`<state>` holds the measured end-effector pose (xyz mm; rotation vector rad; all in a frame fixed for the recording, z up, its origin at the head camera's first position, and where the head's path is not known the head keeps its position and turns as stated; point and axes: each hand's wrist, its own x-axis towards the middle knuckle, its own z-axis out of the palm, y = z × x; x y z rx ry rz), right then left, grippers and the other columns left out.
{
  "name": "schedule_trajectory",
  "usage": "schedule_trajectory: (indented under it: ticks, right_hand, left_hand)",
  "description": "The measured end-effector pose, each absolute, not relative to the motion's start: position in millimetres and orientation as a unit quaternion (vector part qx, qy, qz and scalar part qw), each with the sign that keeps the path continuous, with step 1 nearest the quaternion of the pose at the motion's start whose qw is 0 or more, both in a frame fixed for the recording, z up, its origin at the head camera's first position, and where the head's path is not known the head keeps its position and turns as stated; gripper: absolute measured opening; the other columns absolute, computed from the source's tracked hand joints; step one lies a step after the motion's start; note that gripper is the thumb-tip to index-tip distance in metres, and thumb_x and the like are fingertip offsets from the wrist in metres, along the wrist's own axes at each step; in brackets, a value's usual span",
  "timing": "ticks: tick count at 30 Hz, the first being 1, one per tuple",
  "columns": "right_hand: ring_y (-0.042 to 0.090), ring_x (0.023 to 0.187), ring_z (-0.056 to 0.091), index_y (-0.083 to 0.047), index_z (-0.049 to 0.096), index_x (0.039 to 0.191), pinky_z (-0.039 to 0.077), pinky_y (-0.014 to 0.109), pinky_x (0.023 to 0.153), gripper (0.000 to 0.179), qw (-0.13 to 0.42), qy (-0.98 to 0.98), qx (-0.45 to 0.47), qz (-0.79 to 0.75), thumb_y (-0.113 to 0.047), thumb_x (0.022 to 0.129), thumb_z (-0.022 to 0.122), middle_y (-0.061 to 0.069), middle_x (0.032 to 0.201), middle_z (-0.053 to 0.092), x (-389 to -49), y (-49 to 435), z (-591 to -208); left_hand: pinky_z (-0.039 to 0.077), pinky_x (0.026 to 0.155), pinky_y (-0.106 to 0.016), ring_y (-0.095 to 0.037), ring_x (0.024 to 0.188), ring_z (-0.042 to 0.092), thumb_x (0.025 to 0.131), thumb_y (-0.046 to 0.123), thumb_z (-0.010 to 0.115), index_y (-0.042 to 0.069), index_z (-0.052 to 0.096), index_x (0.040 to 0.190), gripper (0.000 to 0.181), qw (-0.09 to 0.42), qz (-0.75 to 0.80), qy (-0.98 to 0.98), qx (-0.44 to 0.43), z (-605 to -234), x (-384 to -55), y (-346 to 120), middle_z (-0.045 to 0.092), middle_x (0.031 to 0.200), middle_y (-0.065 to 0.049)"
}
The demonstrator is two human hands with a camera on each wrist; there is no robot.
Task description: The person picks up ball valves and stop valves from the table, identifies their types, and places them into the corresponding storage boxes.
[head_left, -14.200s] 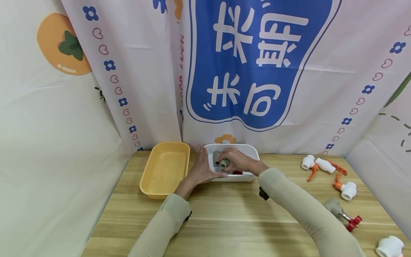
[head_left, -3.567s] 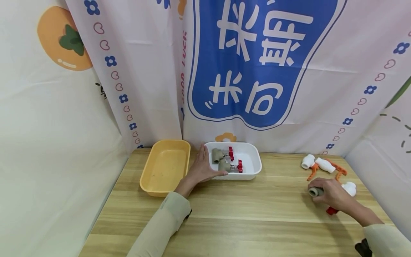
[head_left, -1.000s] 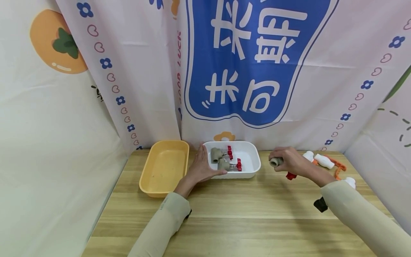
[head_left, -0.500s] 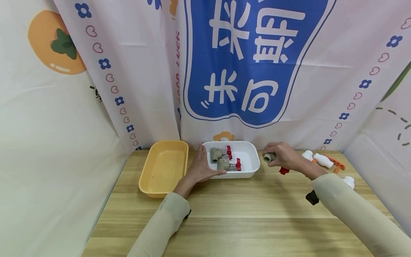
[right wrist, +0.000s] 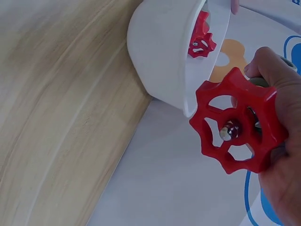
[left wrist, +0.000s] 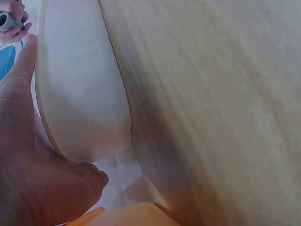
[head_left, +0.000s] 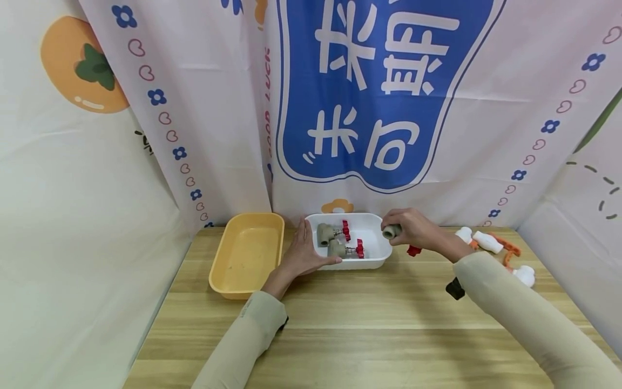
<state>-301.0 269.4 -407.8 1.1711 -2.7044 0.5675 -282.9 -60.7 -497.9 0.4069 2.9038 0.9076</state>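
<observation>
My right hand (head_left: 410, 229) grips a grey-green stop valve (head_left: 391, 232) over the right end of the white tray (head_left: 382, 261). The valve's red handwheel (right wrist: 237, 122) shows large in the right wrist view, clear of the fingers. Two similar valves lie side by side in the tray's left part: a rear one (head_left: 324, 235) and a front one (head_left: 336, 249), their red wheels facing right. With straight fingers along the tray's left end and the thumb on its front rim, my left hand (head_left: 303, 255) rests against the tray.
To the left of the white tray stands a yellow tray (head_left: 233, 292). White ball valves (head_left: 487, 242) with orange handles (head_left: 507, 246) lie at the right of the wooden table (head_left: 340, 335). A printed curtain (head_left: 233, 162) hangs right behind the trays.
Since the earliest frame, two valves have come to lie in the white tray. My right hand has picked up another valve at the right and carried it left to the tray. My left hand stays.
</observation>
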Motion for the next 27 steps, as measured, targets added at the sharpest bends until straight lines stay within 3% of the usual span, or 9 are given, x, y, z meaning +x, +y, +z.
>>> schedule_trajectory:
  ticks: [10, 27]
  right_hand:
    - [0.022, 0.093, 0.07, -0.008, 0.081, 0.102, 0.065, 0.041, 0.082, 0.029, 0.063, -0.894, 0.395, 0.202, -0.002, 0.075, 0.092, 0.008, 0.107, 0.077, -311.9, 248.5, -404.4]
    - [0.02, 0.087, 0.066, -0.008, 0.081, 0.101, 0.061, 0.033, 0.075, 0.026, 0.055, -0.887, 0.401, 0.223, -0.002, 0.078, 0.091, 0.007, 0.104, 0.077, -333.2, 221.3, -412.4]
  left_hand:
    - [0.018, 0.129, -0.057, -0.037, 0.164, 0.0, 0.079, 0.071, 0.081, 0.002, -0.008, 0.168, 0.144, 0.028, 0.292, 0.946, 0.137, -500.7, -285.0, -59.2, -0.013, 0.177, -0.017]
    - [0.018, 0.13, -0.056, -0.038, 0.164, 0.001, 0.079, 0.072, 0.08, -0.001, -0.006, 0.168, 0.143, 0.028, 0.292, 0.946, 0.137, -499.5, -285.3, -59.6, -0.011, 0.177, -0.018]
